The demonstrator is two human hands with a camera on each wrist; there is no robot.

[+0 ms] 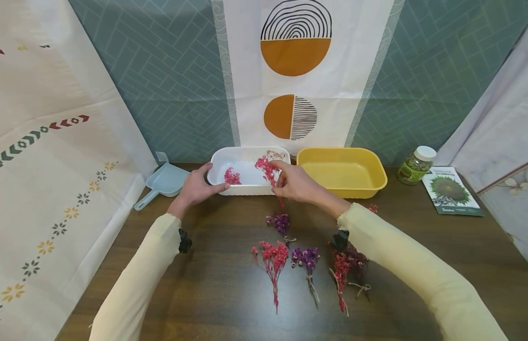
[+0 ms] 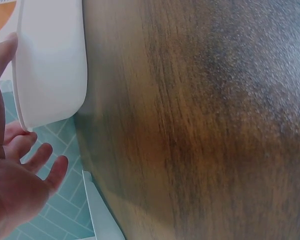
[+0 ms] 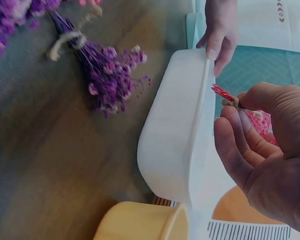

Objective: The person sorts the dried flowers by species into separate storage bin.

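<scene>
My right hand [image 1: 295, 182] pinches a small bunch of pink-red dried flowers [image 1: 268, 171] by its tied stems, over the front rim of a white plastic tub [image 1: 246, 190]. In the right wrist view, twine [image 3: 230, 102] binds the stems between thumb and fingertips. My left hand [image 1: 198, 185] holds the tub's left end, thumb on the front rim and fingers at the end rim; the other fingers are loosely bent in the left wrist view. Inside the tub lie a pink bunch [image 1: 232, 176] at left and a pale brownish-red one [image 1: 276, 155] at the back right.
A yellow tub [image 1: 340, 193] stands right of the white one. Purple bunches [image 1: 281, 223] and red bunches [image 1: 274, 260] lie on the brown table [image 1: 212, 265], some partly under my right forearm. A blue dustpan [image 1: 167, 180] is at left; a lidded jar [image 1: 415, 166] and sunflower packet [image 1: 452, 192] are at right.
</scene>
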